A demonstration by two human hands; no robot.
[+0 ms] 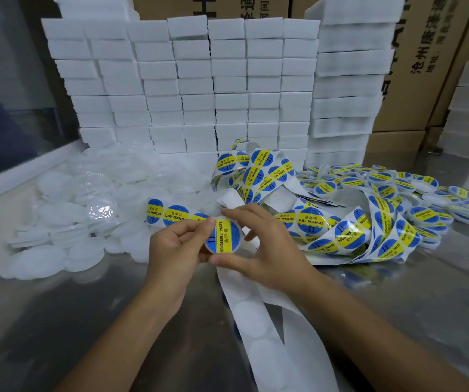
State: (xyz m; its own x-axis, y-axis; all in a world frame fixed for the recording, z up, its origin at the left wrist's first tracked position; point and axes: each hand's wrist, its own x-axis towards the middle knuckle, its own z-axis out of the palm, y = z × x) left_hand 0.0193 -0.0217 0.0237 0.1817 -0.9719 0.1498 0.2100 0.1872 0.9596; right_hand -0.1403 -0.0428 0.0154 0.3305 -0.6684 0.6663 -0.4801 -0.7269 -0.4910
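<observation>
The labelled lid [222, 236] is held between my hands above the steel table [58, 321]; I judge it light, thin and slick, apt to flex, so the rim is the place to hold. Bare lids [58, 222] heap at left; my left hand [175, 250] pinches its left edge, my right hand [264, 250] the other; the sticker strip [326, 222] tangles just behind, finished lids [414, 188] farther right
</observation>
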